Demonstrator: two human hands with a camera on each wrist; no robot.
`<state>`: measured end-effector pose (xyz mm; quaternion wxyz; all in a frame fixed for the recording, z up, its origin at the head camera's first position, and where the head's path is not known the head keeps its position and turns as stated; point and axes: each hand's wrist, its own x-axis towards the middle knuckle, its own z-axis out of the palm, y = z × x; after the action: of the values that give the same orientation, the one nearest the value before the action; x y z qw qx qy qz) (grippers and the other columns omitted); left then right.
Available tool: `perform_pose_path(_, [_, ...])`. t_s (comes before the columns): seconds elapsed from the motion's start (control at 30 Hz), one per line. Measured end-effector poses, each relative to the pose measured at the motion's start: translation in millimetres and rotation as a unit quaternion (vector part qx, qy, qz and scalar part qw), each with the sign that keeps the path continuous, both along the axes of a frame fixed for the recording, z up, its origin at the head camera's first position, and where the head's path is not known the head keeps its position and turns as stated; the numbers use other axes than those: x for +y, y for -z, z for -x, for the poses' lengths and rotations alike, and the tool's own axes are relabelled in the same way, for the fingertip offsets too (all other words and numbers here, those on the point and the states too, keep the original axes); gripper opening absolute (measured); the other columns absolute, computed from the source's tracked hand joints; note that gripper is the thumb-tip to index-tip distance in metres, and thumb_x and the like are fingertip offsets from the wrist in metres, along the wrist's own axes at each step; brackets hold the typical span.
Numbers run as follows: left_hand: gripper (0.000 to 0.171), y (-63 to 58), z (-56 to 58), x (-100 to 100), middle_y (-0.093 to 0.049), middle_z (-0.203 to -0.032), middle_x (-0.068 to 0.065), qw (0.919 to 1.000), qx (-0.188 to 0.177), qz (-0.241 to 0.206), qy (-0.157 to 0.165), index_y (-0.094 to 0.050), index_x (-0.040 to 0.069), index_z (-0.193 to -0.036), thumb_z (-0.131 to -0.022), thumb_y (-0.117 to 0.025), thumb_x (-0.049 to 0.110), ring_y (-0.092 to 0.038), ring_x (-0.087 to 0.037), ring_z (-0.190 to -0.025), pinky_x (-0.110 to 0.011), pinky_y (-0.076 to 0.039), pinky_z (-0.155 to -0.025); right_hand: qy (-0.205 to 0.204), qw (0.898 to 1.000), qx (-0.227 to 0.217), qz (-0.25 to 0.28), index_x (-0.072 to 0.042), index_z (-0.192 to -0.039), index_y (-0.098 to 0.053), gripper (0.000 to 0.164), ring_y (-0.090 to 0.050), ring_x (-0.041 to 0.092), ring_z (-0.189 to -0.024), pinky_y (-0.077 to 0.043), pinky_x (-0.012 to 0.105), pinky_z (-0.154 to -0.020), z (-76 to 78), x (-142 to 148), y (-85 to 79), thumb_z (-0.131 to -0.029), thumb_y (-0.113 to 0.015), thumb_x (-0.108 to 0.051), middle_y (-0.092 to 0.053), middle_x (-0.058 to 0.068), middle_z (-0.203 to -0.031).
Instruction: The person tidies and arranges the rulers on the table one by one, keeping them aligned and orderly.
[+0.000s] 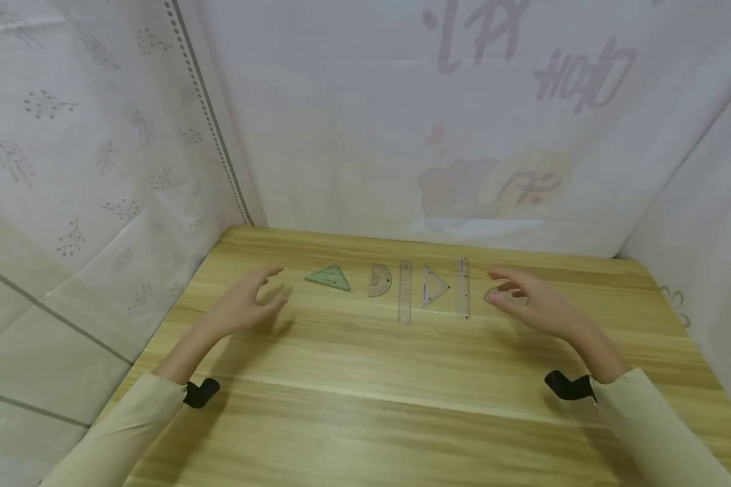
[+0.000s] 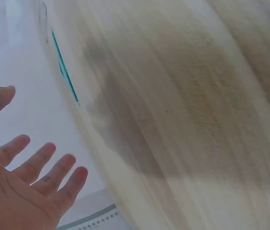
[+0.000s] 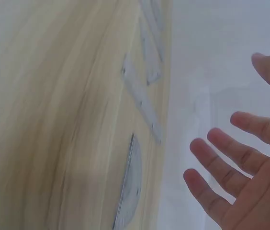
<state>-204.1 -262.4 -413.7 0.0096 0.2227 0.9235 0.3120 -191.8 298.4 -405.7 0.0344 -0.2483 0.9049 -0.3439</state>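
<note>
A row of clear drawing tools lies across the back of the table. From left to right come a green set square [image 1: 330,278], a protractor [image 1: 380,280], a wide ruler [image 1: 405,292], a clear set square [image 1: 434,287], a narrow ruler [image 1: 464,287] and a second protractor [image 3: 131,184]. My left hand [image 1: 248,301] is raised left of the green set square, fingers spread and holding nothing. Over the second protractor hovers my right hand [image 1: 536,301], partly covering it in the head view; its fingers are parted and empty.
The wood-grain table [image 1: 341,406] ends at a pale printed curtain [image 1: 341,135] close behind the row. Another curtain [image 1: 85,169] with sprig patterns hangs along the left side. Black bands [image 1: 569,385] poke out at both sleeve cuffs.
</note>
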Motion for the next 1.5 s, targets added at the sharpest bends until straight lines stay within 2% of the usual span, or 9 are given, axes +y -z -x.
perform_pose_path(0.23, [0.062,1.6,9.2,2.4,-0.051,-0.139,-0.031,0.9984,-0.038,-0.041,-0.005,-0.041,-0.004,-0.148,-0.099,-0.071,0.018,-0.054,-0.053,-0.119,-0.061,-0.046,-0.095,-0.008,0.999,-0.029,0.025,-0.007,-0.149,-0.049,0.060,-0.061,0.028,-0.112,-0.049,0.052,-0.093,22.1,-26.8,1.1,-0.100,-0.068,-0.035,-0.057,0.019,-0.136])
perform_pose_path(0.43, [0.061,5.6,14.6,3.7,-0.056,-0.131,-0.032,0.9975,-0.045,-0.054,-0.001,-0.043,-0.006,-0.146,-0.097,-0.072,0.016,-0.060,-0.051,-0.111,-0.057,-0.051,-0.090,-0.035,0.996,-0.049,0.065,-0.005,-0.147,-0.052,0.060,-0.063,0.026,-0.105,-0.052,0.050,-0.089,40.3,-47.0,7.7,-0.096,-0.074,-0.028,-0.060,0.021,-0.127])
perform_pose_path(0.6, [0.062,9.7,21.4,9.8,-0.058,-0.129,-0.031,0.9972,-0.053,-0.053,-0.005,-0.044,-0.008,-0.145,-0.096,-0.074,0.015,-0.061,-0.049,-0.110,-0.054,-0.051,-0.091,-0.047,0.994,-0.066,0.068,-0.006,-0.147,-0.051,0.063,-0.064,0.023,-0.102,-0.052,0.046,-0.089,50.1,-66.9,8.7,-0.094,-0.077,-0.028,-0.061,0.020,-0.126])
perform_pose_path(0.9, [0.058,20.2,24.6,21.1,-0.064,-0.118,-0.025,0.9952,-0.071,-0.055,-0.040,-0.048,-0.007,-0.140,-0.094,-0.076,0.016,-0.066,-0.044,-0.104,-0.049,-0.055,-0.084,-0.079,0.994,-0.065,0.047,-0.005,-0.148,-0.049,0.066,-0.064,0.021,-0.097,-0.052,0.044,-0.087,61.7,-106.1,7.9,-0.094,-0.077,-0.030,-0.061,0.017,-0.121])
perform_pose_path(1.07, [0.060,25.0,25.6,25.1,-0.064,-0.115,-0.023,0.9945,-0.085,-0.053,-0.028,-0.046,-0.009,-0.140,-0.095,-0.076,0.017,-0.066,-0.043,-0.104,-0.048,-0.056,-0.084,-0.086,0.994,-0.053,0.030,-0.006,-0.147,-0.051,0.066,-0.064,0.017,-0.088,-0.055,0.038,-0.077,65.9,-120.3,13.5,-0.093,-0.079,-0.030,-0.063,0.015,-0.115])
perform_pose_path(1.23, [0.061,23.8,27.4,25.6,-0.063,-0.114,-0.025,0.9932,-0.097,-0.060,-0.021,-0.044,-0.012,-0.141,-0.095,-0.075,0.015,-0.066,-0.043,-0.103,-0.047,-0.056,-0.084,-0.101,0.993,-0.053,0.030,-0.005,-0.147,-0.051,0.069,-0.064,0.018,-0.082,-0.054,0.037,-0.069,69.2,-130.3,21.6,-0.091,-0.080,-0.032,-0.063,0.017,-0.112])
perform_pose_path(1.4, [0.062,23.2,31.9,25.7,-0.065,-0.112,-0.025,0.9956,-0.076,-0.045,-0.032,-0.046,-0.009,-0.141,-0.094,-0.077,0.017,-0.066,-0.043,-0.102,-0.050,-0.055,-0.083,-0.099,0.991,-0.084,0.035,-0.004,-0.150,-0.048,0.071,-0.062,0.021,-0.083,-0.054,0.040,-0.066,72.9,-140.8,20.7,-0.092,-0.080,-0.030,-0.060,0.016,-0.114])
perform_pose_path(1.5, [0.063,24.8,34.3,26.3,-0.066,-0.111,-0.024,0.9964,-0.062,-0.030,-0.049,-0.049,-0.007,-0.140,-0.092,-0.079,0.020,-0.066,-0.041,-0.102,-0.052,-0.054,-0.084,-0.098,0.991,-0.091,0.026,-0.006,-0.151,-0.047,0.070,-0.062,0.022,-0.085,-0.054,0.039,-0.068,74.3,-149.3,16.5,-0.092,-0.079,-0.030,-0.059,0.017,-0.117])
